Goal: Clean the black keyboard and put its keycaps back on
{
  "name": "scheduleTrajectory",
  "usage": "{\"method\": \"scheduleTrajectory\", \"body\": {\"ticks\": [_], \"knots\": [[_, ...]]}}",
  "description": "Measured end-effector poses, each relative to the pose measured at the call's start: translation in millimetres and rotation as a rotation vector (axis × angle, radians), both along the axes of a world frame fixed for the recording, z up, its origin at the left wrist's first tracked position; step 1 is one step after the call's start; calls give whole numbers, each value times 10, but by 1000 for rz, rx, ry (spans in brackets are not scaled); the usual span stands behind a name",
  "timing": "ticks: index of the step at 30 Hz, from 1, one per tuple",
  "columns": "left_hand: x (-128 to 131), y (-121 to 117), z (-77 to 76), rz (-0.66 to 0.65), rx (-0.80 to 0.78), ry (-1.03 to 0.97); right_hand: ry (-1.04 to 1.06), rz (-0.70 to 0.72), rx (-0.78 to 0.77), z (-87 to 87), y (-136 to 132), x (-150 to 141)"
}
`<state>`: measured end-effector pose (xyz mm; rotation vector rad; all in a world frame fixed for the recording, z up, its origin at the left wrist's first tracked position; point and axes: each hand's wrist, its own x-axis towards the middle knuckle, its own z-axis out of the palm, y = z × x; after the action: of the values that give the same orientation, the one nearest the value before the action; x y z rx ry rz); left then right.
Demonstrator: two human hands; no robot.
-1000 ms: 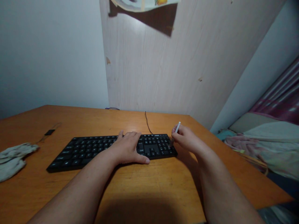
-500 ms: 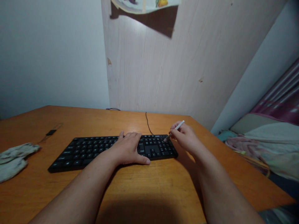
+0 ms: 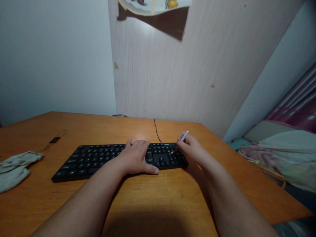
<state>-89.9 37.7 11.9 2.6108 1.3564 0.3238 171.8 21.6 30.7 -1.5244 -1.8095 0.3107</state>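
Note:
A black keyboard (image 3: pixel 98 159) lies on the wooden table, slanting a little toward the left front. My left hand (image 3: pixel 135 158) rests across its middle with fingers spread, the thumb along the front edge. Over the number keys at the right end, my right hand (image 3: pixel 189 144) pinches a slim white-handled brush (image 3: pixel 184 135). The handle leans up to the right. Its small tip is down at the number keys, too blurred to show the bristles clearly.
A pale patterned cloth (image 3: pixel 17 168) and a small black tag on a loop (image 3: pixel 54 140) lie at the left. The keyboard's black cable (image 3: pixel 156 130) runs to the table's back edge. Bedding (image 3: pixel 283 148) is beyond the table's right edge.
My right hand has shifted slightly left and nearer, taking the brush with it; the brush tip has moved a little across the number keys. My left hand stays in place.

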Motion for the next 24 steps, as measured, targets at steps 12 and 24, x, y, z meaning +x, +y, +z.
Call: {"method": "scheduleTrajectory", "body": {"ticks": [12,24], "knots": [[-2,-4,-1,3,-4,13,95,-193,141,91,-38,8],[-8,12,-15,-6,16,6,254,12,39,-201,117,-85]]}}
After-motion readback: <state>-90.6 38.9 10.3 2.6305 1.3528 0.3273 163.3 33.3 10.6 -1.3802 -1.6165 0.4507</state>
